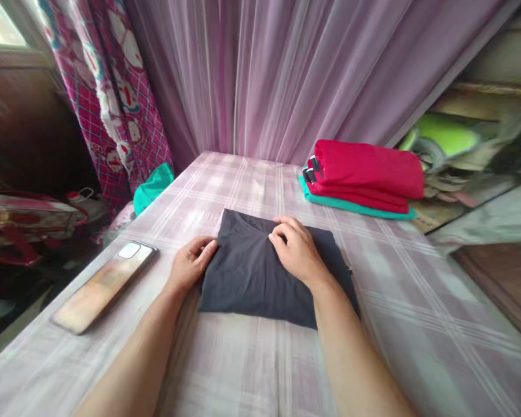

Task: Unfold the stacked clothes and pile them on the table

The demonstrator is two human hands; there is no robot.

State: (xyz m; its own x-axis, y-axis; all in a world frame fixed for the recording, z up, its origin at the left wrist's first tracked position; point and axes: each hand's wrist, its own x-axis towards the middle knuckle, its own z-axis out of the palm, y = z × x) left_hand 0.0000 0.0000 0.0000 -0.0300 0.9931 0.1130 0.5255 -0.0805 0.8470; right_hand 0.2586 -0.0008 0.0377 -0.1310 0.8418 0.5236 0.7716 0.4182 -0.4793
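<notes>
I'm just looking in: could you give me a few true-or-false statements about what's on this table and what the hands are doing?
1. Both hands rest on a folded dark garment. True: left hand at its edge, right hand on top.
2. The phone lies right of the garment. False: it lies left.
3. A red folded cloth sits on a teal one. True.
4. The right hand holds the phone. False: nothing touches it.
5. The table is bare wood. False: a checked cloth covers it.

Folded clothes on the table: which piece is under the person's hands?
The dark grey garment in the middle; both the left hand and right hand rest on it. The red and teal pile lies apart, untouched.
</notes>
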